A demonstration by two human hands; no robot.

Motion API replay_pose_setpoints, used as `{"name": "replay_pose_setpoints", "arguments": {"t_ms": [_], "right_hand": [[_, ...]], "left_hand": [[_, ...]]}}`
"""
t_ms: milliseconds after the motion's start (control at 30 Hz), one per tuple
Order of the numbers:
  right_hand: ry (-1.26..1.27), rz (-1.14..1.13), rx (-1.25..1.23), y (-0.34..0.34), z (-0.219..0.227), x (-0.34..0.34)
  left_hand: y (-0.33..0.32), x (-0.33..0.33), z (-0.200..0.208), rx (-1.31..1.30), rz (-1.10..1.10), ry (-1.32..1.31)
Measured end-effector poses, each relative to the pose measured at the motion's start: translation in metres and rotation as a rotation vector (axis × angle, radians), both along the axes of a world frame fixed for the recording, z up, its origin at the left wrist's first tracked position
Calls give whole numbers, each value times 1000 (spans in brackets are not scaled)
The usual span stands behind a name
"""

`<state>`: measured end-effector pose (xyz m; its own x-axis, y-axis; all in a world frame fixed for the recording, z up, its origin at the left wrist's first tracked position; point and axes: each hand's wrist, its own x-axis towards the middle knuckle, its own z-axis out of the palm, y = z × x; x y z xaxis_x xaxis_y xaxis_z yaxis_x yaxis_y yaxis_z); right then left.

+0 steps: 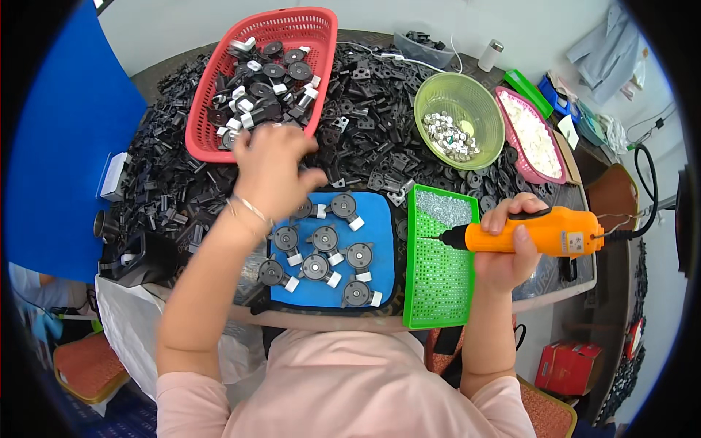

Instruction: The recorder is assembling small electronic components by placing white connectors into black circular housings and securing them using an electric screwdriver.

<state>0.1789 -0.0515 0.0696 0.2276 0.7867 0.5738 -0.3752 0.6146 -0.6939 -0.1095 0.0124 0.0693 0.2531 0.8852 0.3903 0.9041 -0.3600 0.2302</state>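
Note:
My left hand (274, 168) reaches over the near rim of a red plastic basket (326, 44), its thumb apart from the fingers and nothing visible in its grip. Inside the basket lie many black wheel assemblies (299, 71) with white blocks. My right hand (509, 255) is wrapped round an orange electric screwdriver (566, 232), whose bit points left over a green tray (438, 292). Small silvery screws (442, 207) fill the far end of that tray. On a blue mat (383, 219) between my arms sit several more wheel assemblies (357, 293) with white blocks.
Loose black parts (365, 120) are heaped across the table behind the mat. A yellow-green basket (431, 91) holds small metal pieces, and beside it a pink basket (555, 168) holds white parts. The screwdriver's black cord (646, 212) hangs at the right.

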Motion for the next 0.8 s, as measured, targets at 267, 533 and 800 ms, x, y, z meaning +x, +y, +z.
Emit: {"name": "replay_pose_setpoints", "arguments": {"t_ms": [267, 533, 800], "right_hand": [[-3, 22, -46, 3, -8, 0], [-11, -51, -81, 4, -17, 13], [-118, -110, -86, 11, -37, 14]], "left_hand": [[-45, 51, -34, 100, -73, 78], [-14, 67, -61, -331, 8, 260], [-14, 86, -58, -369, -76, 127]]}}
